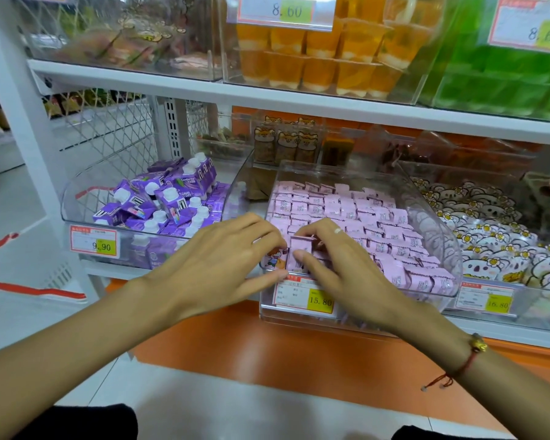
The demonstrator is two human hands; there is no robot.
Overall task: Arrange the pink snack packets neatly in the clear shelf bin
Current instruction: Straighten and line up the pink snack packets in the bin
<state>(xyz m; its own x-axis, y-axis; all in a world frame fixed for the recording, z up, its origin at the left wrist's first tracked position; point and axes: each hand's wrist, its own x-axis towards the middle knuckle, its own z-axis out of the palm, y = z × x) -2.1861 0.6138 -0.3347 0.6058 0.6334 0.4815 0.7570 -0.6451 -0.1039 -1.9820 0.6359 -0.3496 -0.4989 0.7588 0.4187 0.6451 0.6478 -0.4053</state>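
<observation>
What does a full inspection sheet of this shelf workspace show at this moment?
Surface: white metal shelf over an orange base panel.
Job's things: small pink foil snack packets lie in rows in the clear plastic shelf bin; one upright pink packet at the front.
Clutter: purple drink cartons left, koala-print packets right, yellow 15.80 price tag.
Grippers: left hand and right hand pinch the upright packet.
Cables: nothing seen.
Surroundings: orange jelly cups above.
</observation>
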